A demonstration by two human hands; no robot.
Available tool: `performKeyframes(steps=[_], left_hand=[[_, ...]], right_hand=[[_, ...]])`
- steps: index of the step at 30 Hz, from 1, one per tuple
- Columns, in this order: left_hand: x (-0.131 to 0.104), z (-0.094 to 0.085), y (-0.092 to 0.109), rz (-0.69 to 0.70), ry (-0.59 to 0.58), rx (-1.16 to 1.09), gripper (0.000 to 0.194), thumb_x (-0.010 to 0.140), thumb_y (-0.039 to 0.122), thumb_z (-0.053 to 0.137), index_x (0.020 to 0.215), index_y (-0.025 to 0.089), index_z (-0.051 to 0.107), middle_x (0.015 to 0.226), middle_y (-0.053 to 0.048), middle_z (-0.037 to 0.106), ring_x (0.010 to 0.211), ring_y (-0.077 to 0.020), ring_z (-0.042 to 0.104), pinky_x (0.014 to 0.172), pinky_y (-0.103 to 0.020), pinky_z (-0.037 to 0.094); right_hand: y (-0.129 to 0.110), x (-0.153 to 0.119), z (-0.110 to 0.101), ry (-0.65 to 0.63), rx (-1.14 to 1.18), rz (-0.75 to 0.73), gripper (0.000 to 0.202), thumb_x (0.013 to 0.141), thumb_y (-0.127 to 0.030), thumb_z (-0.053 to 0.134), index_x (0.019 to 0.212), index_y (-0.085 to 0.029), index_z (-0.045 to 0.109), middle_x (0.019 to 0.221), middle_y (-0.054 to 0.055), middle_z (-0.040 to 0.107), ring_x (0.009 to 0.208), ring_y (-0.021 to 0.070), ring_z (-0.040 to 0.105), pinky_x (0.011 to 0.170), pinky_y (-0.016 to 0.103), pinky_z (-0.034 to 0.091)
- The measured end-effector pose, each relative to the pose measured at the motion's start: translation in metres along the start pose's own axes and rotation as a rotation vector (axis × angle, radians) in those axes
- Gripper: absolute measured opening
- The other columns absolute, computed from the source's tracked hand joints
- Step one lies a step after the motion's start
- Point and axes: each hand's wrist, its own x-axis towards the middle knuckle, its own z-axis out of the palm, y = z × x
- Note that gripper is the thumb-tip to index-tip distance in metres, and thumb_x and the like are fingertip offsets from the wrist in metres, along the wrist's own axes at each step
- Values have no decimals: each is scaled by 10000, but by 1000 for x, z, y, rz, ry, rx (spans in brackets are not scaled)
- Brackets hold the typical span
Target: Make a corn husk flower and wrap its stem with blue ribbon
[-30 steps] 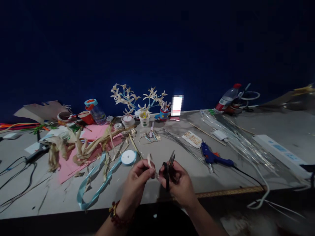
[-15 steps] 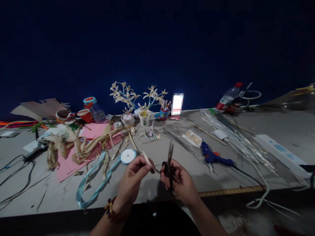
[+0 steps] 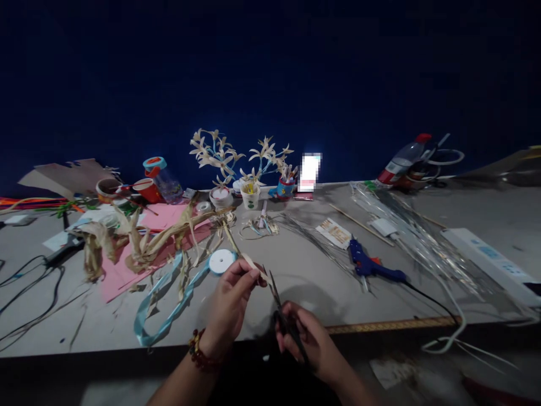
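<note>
Left hand point(image 3: 230, 301) pinching one pale husk strip point(image 3: 256, 267) between thumb and fingers point(image 3: 249, 276), held just above the near edge of the tabletop point(image 3: 296, 282). Right hand point(image 3: 310, 338) clenched round the handles of one pair of black scissors point(image 3: 282, 313), blades parted at the strip's free end. Probably very light, thin, dry and papery; likely to bend and tear or split along its grain. Best gripped close to the cut, as now. Elsewhere: one blue glue gun point(image 3: 372, 268), one white ribbon spool point(image 3: 221, 261), two husk-flower sprays point(image 3: 240, 158) in cups
</note>
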Motion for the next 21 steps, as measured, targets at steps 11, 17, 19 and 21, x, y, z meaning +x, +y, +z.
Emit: performKeyframes(steps=[11,17,19,21], left_hand=[[-3,1,1,17,8,53,217,757,286,814,710,168,638,703,-1,646,672,-136,600,701,-265,475],[-3,1,-1,46,-6,72,190,782,272,800,720,172,651,714,0,651,685,-132,595,707,-255,469],[-3,1,-1,54,-10,83,183,789,273,796,726,172,657,726,-3,658,695,-130,593,716,-251,467],[-2,0,-1,52,-6,82,186,788,278,799,729,171,659,731,-6,662,700,-131,594,723,-252,467]], right_hand=[[-6,6,2,-29,85,26,604,639,-723,790,834,-213,532,746,-22,575,555,97,484,514,218,419],[-10,5,1,-50,46,14,603,678,-745,753,807,-207,514,662,-44,535,523,85,445,521,225,386],[-10,5,1,-51,28,12,595,696,-744,740,810,-207,512,658,-44,531,533,89,445,543,233,389],[-12,5,1,-51,10,18,604,692,-759,732,803,-208,512,650,-45,526,538,95,448,553,240,391]])
